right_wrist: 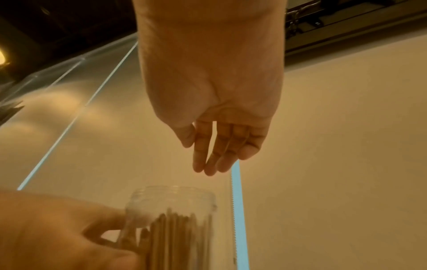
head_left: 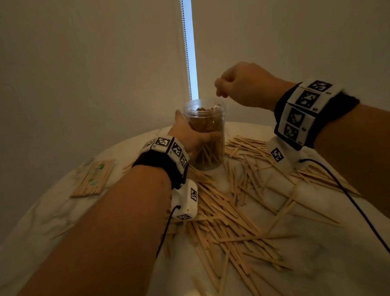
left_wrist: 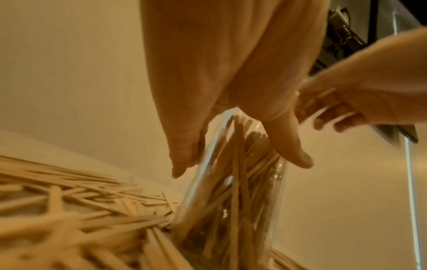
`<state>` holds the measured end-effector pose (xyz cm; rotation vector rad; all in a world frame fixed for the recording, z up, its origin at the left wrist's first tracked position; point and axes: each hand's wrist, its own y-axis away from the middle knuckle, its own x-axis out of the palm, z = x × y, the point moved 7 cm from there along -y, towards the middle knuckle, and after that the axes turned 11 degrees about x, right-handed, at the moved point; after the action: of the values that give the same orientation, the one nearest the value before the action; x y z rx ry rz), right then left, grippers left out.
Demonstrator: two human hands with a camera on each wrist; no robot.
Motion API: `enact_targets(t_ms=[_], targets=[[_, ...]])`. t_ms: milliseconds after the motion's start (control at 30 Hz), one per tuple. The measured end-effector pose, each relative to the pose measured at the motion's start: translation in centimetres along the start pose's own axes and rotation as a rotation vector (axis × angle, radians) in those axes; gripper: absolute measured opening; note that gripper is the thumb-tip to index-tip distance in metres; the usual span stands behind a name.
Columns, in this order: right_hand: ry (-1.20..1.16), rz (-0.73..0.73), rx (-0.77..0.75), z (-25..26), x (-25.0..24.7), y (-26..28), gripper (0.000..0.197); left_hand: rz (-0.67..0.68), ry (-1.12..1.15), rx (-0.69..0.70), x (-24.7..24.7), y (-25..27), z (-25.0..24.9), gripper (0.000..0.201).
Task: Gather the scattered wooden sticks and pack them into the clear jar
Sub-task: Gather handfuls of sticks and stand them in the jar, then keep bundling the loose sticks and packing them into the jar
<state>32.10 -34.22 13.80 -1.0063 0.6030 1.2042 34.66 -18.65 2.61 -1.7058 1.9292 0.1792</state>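
Observation:
A clear jar [head_left: 208, 134] stands upright at the far side of the round table, packed with wooden sticks that reach almost to its rim. My left hand [head_left: 194, 130] grips the jar around its middle, and its fingers [left_wrist: 289, 146] wrap the wall in the left wrist view. Just over the jar's open mouth [right_wrist: 172, 193] hangs my right hand [head_left: 220, 93]. In the right wrist view that right hand [right_wrist: 198, 155] has loose, downward-pointing fingers and holds nothing. Many loose sticks [head_left: 222, 218] lie scattered across the table between the jar and me.
A flat packet of sticks [head_left: 93, 175] lies at the table's left. The marble table [head_left: 51, 227] curves away at its edges. A blind with a bead chain [head_left: 185, 38] hangs close behind the jar. Cables run from both wrist cameras over the sticks.

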Motion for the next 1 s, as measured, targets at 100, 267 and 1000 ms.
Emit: enact_targets(t_ms=[100,267,1000], targets=[[0.103,0.088,0.128,-5.5,0.2,2.2,0.036,0.159,-0.389,-0.109,-1.9,2.4,0.8,0.122],[0.613,0.451,0.436,-17.9,1.5,7.3,0.07,0.249,-0.811,-0.232,-10.0,7.6,5.0,0.068],[0.568,0.705,0.182,-5.4,8.2,20.9,0.02,0.371,-0.823,-0.189,-2.5,20.8,1.6,0.057]])
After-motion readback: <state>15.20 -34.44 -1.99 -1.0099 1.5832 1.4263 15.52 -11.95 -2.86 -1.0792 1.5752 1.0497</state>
